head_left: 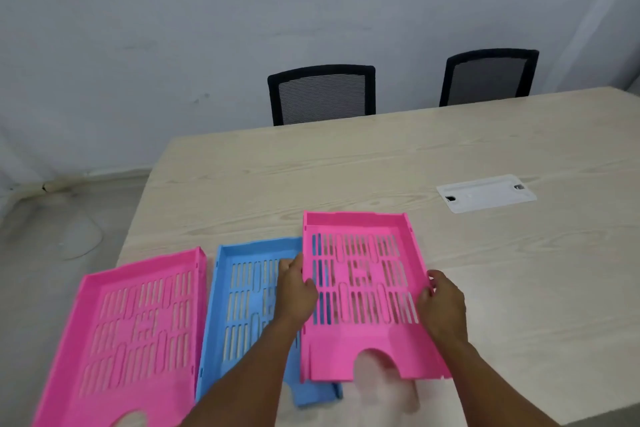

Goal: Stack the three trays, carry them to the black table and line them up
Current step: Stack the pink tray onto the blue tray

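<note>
- Pink plastic makes up two of the three slotted trays; the third is blue.
- Right pink tray is gripped by both hands near the front edge of the pale wood worktop, its left side overlapping the blue tray.
- Left hand has its fingers clamped on that tray's left wall, thumb on top.
- Right hand has its fingers clamped on the tray's right wall.
- Blue tray lies flat on the worktop between the two pink ones.
- Left pink tray lies at the worktop's front left corner, just beside the blue tray.
- White cable cover sits flush in the worktop towards the right, well apart from the trays.
- Two black mesh chairs stand at the far edge.
</note>
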{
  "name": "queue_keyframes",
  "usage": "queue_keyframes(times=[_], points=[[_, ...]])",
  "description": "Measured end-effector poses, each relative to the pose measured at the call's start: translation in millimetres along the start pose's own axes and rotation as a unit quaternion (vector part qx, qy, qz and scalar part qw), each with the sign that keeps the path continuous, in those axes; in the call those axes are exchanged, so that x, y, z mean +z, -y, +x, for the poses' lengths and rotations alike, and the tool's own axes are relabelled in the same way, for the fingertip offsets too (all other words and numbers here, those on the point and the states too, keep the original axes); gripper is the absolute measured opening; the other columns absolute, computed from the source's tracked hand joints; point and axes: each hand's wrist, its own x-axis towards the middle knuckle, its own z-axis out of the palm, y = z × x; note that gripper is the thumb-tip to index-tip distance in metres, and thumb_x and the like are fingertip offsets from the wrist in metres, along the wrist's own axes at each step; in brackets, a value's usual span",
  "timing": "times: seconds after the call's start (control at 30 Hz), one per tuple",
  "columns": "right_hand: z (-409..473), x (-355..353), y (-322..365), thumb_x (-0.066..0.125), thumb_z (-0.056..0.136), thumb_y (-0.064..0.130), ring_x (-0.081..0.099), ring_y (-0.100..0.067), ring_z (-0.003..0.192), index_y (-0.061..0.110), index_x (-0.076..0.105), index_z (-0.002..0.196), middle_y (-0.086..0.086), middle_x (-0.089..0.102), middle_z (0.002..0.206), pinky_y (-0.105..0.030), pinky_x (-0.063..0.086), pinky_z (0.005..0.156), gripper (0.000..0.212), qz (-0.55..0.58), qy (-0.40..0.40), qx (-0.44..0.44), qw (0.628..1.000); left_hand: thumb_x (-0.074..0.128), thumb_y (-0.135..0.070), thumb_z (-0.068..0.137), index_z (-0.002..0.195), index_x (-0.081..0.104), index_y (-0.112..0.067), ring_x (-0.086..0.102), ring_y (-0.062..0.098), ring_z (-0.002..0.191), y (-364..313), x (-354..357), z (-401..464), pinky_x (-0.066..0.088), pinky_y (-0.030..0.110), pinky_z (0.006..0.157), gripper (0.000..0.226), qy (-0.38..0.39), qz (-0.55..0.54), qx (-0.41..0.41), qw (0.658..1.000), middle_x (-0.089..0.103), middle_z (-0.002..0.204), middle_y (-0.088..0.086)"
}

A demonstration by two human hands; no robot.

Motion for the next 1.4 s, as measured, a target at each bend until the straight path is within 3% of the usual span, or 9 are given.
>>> queue_keyframes(times=[0.1,0.2,0.27,0.43,0.53,0.63,0.9,1.07,1.4], points=[[-9.0,19.3,25.9,0.047,0.089,-0.003,0.065,-0.035,0.089,0.003,0.064,0.116,-0.016,0.069,0.098,-0.048,0.057,0.081,0.032,0.032,0.013,-0.034,0.999,0.045,0.015,0.086,0.138,0.053,-0.004,0.047,0.011,0.076,14.5,-30.2,-0.5,0.042,0.005,0.065,0.056,-0.052,-0.011,0.0,0.999,0.04,0.104,0.012],[-20.6,40.3,52.2,0.048,0.088,-0.004,0.066,-0.032,0.084,0.004,0.065,0.112,-0.013,0.068,0.094,-0.047,0.058,0.078,0.03,0.052,0.031,-0.067,0.996,0.044,0.018,0.084,0.137,0.054,-0.002,0.049,0.019,0.087,35.9,-60.5,-2.0,0.043,0.018,0.083,0.058,-0.096,-0.012,-0.01,0.995,0.043,0.105,0.016],[-29.8,54.5,67.3,0.049,0.088,-0.004,0.065,-0.031,0.082,0.005,0.066,0.111,-0.012,0.068,0.093,-0.043,0.057,0.078,0.03,0.059,0.043,-0.086,0.994,0.044,0.017,0.085,0.139,0.052,-0.001,0.051,0.02,0.099,50.9,-79.2,-5.2,0.044,0.027,0.096,0.058,-0.114,-0.02,-0.028,0.993,0.046,0.116,0.019],[-56.6,85.8,88.2,0.05,0.089,-0.003,0.066,-0.029,0.079,0.006,0.066,0.104,-0.01,0.068,0.089,-0.047,0.057,0.077,0.023,0.072,0.077,-0.113,0.988,0.044,0.016,0.087,0.146,0.044,-0.002,0.052,0.038,0.122,80.9,-112.6,-13.3,0.046,0.033,0.102,0.062,-0.141,-0.032,-0.072,0.987,0.042,0.138,0.025],[-67.3,94.0,91.1,0.049,0.09,-0.003,0.066,-0.025,0.076,0.009,0.065,0.098,-0.006,0.067,0.085,-0.046,0.057,0.074,0.021,0.071,0.09,-0.118,0.986,0.044,0.017,0.087,0.151,0.038,-0.009,0.057,0.022,0.093,92.8,-121.0,-17.2,0.05,0.014,0.069,0.069,-0.137,-0.029,-0.071,0.988,0.045,0.124,0.018],[-74.0,96.8,92.1,0.049,0.09,-0.003,0.066,-0.023,0.078,0.01,0.065,0.098,-0.005,0.067,0.086,-0.04,0.056,0.073,0.022,0.068,0.092,-0.12,0.986,0.044,0.018,0.087,0.154,0.031,-0.017,0.048,0.005,0.076,101.9,-123.4,-19.3,0.044,0.007,0.055,0.077,-0.13,-0.019,-0.058,0.99,0.042,0.108,0.008],[-83.9,100.7,92.6,0.052,0.091,0.0,0.065,-0.019,0.082,0.01,0.065,0.108,-0.004,0.068,0.093,-0.035,0.056,0.076,0.023,0.069,0.078,-0.098,0.99,0.044,0.021,0.086,0.157,0.017,-0.024,0.048,0.008,0.071,108.4,-121.7,-24.5,0.05,0.005,0.054,0.088,-0.116,-0.036,-0.07,0.99,0.038,0.106,0.004],[-85.8,101.7,90.3,0.052,0.093,0.004,0.067,-0.017,0.085,0.009,0.063,0.114,-0.004,0.068,0.098,-0.038,0.06,0.079,0.024,0.067,0.083,-0.081,0.991,0.045,0.02,0.088,0.156,0.022,-0.017,0.05,0.009,0.075,111.7,-119.9,-22.9,0.051,0.016,0.052,0.08,-0.105,-0.04,-0.083,0.99,0.038,0.112,0.003],[-94.4,112.6,93.8,0.052,0.094,0.005,0.066,-0.018,0.087,0.009,0.062,0.117,-0.005,0.067,0.102,-0.033,0.058,0.078,0.026,0.062,0.084,-0.089,0.99,0.042,0.017,0.09,0.153,0.033,-0.014,0.05,0.004,0.079,126.8,-128.5,-19.6,0.047,0.005,0.054,0.07,-0.113,-0.017,-0.081,0.99,0.037,0.111,0.001]])
